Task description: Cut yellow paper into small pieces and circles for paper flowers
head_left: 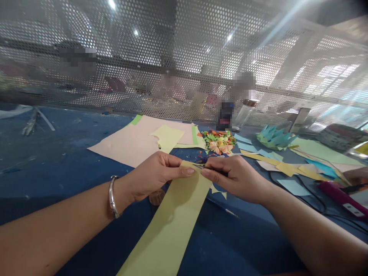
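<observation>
A long strip of yellow paper (175, 222) runs from the bottom edge up to both hands. My left hand (161, 172) pinches its far end between thumb and fingers. Closed around what looks like a small pair of scissors (199, 166), my right hand (232, 174) meets the strip's far right corner; the thin metal points touch the paper there, and the handles are mostly hidden. Beneath the strip's right edge lie jagged yellow paper scraps (219, 191) and a thin pen-like tool (224, 208). A round brownish object (156, 197) sits partly under my left hand.
Behind my hands lie large pale sheets (123, 142) and a pile of orange and green paper pieces (220, 142). At right are a folded teal paper form (274, 137), paper strips, a magenta power strip (342, 199) and cables. A perforated metal screen (184, 57) borders the blue table (51, 161).
</observation>
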{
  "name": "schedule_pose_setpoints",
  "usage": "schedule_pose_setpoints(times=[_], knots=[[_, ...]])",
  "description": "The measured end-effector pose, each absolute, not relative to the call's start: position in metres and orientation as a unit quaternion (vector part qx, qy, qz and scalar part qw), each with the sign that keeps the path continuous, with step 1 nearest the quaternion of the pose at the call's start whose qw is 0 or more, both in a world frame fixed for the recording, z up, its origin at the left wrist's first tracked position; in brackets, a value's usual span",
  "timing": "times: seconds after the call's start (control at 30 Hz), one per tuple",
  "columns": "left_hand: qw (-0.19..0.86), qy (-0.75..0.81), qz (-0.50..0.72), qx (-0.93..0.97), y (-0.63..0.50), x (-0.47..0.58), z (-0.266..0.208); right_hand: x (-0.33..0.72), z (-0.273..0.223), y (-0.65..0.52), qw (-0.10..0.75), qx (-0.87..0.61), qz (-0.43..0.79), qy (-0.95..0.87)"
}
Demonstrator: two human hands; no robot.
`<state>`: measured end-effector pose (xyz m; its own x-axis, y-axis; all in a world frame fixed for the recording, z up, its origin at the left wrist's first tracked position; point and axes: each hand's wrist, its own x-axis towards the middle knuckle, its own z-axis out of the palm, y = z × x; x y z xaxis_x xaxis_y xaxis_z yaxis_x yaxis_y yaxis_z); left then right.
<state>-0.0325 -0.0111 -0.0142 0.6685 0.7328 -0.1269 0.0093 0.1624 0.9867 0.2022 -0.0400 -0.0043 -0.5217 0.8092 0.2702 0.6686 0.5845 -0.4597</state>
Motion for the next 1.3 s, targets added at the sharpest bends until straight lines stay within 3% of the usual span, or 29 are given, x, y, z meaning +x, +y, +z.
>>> schedule_pose_setpoints(times=[1.3], knots=[[0.749,0.309,0.22,0.543,-0.0133,-0.0299,-0.0156,0.2006,-0.0057,-0.041,0.228,-0.409,0.134,-0.874]])
